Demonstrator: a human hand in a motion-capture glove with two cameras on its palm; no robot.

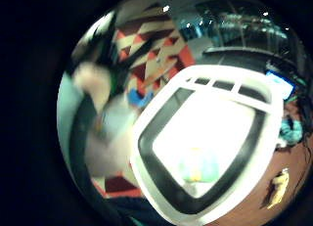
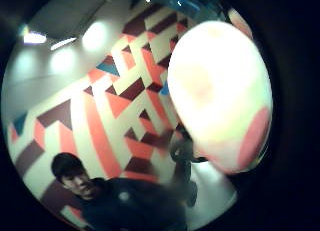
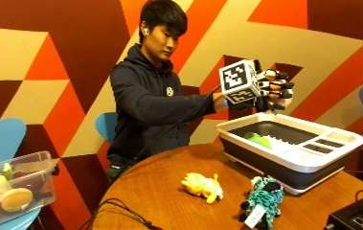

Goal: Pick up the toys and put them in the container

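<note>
Your gloved right hand (image 3: 271, 93) is raised above the far rim of the container (image 3: 296, 158), a white-rimmed tub with dark walls sitting on the round wooden tabletop (image 3: 168, 191) at its far right side. The fingers are curled, but from the outside view you cannot tell whether they hold anything. The thumb side palm view is largely filled by a pale, rounded thing with pinkish-red patches (image 2: 220, 96) very close to the palm; what it is cannot be made out.

The little finger side palm view looks straight down into the container (image 1: 146, 143), with its slotted white end and bright floor, where a greenish toy with a yellow part (image 1: 198, 167) lies. The outside view shows the same green toy (image 3: 257, 140) inside, resting against the near wall.

Two toys sit on the tabletop in front of the container. A yellow plush (image 3: 201, 186) lies near the middle of the table, well clear of the tub. A teal and black patterned plush (image 3: 264, 196) with a white tag stands just beside the container's near corner, close to the table's front edge.

At the left, on a blue chair (image 3: 2, 143), a clear plastic bin (image 3: 15, 187) holds assorted colourful items.
</note>
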